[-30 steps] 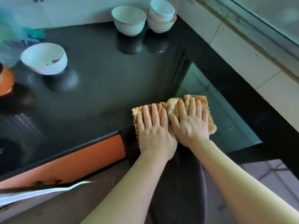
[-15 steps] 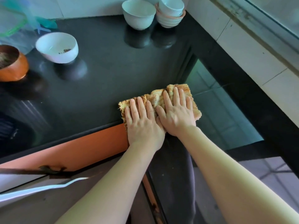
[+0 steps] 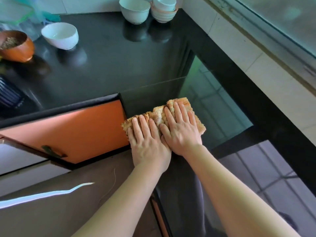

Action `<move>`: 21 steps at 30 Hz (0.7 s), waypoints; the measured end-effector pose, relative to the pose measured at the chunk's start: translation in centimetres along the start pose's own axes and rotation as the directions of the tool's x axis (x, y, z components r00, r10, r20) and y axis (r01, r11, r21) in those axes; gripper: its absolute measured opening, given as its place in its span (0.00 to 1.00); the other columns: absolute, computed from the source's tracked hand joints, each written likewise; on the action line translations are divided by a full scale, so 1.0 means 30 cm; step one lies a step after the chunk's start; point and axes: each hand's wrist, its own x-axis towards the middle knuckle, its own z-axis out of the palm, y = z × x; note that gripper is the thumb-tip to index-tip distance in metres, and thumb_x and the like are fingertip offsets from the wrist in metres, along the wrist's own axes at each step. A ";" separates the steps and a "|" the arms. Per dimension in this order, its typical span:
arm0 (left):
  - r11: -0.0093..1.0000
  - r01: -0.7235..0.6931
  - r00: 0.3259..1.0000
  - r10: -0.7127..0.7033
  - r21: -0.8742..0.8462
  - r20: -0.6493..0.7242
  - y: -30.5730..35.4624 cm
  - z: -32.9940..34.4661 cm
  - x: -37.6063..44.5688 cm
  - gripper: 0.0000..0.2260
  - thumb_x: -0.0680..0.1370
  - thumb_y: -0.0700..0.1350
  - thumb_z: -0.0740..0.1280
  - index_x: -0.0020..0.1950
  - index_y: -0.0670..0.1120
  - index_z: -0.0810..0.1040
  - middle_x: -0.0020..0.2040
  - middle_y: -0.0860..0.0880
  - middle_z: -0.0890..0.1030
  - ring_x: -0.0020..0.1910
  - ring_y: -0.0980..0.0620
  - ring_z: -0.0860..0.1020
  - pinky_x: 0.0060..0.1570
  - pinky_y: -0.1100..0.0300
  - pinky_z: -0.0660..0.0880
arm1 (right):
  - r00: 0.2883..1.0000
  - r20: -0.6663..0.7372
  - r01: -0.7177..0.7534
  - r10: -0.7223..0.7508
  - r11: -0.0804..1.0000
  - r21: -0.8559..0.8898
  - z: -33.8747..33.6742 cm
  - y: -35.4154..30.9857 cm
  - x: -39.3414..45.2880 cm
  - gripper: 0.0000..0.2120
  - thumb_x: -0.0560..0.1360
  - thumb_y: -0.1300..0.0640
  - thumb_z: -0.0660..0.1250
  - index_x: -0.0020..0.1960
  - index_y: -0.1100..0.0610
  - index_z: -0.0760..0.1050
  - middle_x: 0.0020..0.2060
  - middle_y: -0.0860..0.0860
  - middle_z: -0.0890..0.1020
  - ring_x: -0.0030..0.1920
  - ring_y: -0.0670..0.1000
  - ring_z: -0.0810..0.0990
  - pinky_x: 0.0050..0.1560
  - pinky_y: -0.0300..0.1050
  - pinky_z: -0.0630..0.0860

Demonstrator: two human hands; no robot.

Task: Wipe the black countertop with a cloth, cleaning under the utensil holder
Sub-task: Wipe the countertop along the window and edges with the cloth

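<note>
A tan terry cloth [image 3: 159, 115] lies bunched on the narrow front strip of the glossy black countertop [image 3: 111, 65], right at the inside corner by the orange cabinet front. My left hand [image 3: 148, 144] and my right hand [image 3: 182, 134] lie side by side on top of it, palms down and fingers spread, pressing it flat onto the surface. The cloth's far edge and right corner stick out beyond my fingertips. No utensil holder can be made out with certainty.
A white bowl [image 3: 59, 35] and a brown bowl [image 3: 16, 46] stand at the left. Another white bowl [image 3: 134, 10] and a stack of bowls [image 3: 163, 11] sit at the back. A dark ribbed object [image 3: 10, 97] is at the left edge. An orange cabinet front [image 3: 77, 130] lies below.
Both hands have drawn the cloth back toward me along the narrow counter strip, from the wide area's edge to the corner beside the orange cabinet front. The hands remain pressed on it.
</note>
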 end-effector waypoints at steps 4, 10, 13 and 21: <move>1.000 0.017 1.000 -0.017 -0.002 -0.010 0.066 0.048 -0.198 0.32 0.82 0.54 0.43 0.81 0.40 0.37 0.81 0.36 0.36 0.79 0.34 0.33 0.77 0.36 0.42 | 1.000 -0.013 0.002 -0.002 1.000 0.006 0.015 0.047 -0.209 0.33 0.81 0.37 0.41 0.82 0.49 0.46 0.82 0.52 0.44 0.81 0.52 0.37 0.79 0.58 0.40; 1.000 -0.002 1.000 0.001 -0.029 -0.024 0.164 0.117 -0.471 0.34 0.79 0.54 0.40 0.81 0.40 0.38 0.81 0.35 0.37 0.79 0.34 0.34 0.77 0.35 0.41 | 1.000 -0.022 0.001 -0.001 1.000 0.012 0.037 0.124 -0.506 0.32 0.82 0.37 0.42 0.82 0.49 0.47 0.82 0.52 0.45 0.80 0.52 0.37 0.79 0.57 0.40; 0.999 -0.014 0.999 0.012 -0.041 -0.045 0.203 0.154 -0.594 0.34 0.78 0.54 0.39 0.81 0.40 0.41 0.82 0.36 0.39 0.79 0.34 0.35 0.77 0.35 0.41 | 1.000 -0.017 -0.006 0.006 1.000 0.009 0.048 0.158 -0.637 0.32 0.82 0.37 0.42 0.82 0.49 0.46 0.82 0.52 0.44 0.80 0.51 0.36 0.79 0.57 0.39; 0.996 -0.040 0.997 0.035 -0.079 -0.064 0.281 0.253 -0.896 0.34 0.78 0.54 0.41 0.81 0.39 0.48 0.82 0.35 0.45 0.80 0.33 0.39 0.77 0.33 0.46 | 1.000 -0.008 0.007 -0.007 0.999 0.033 0.076 0.224 -0.959 0.32 0.82 0.35 0.42 0.82 0.48 0.48 0.82 0.50 0.44 0.80 0.50 0.34 0.79 0.56 0.37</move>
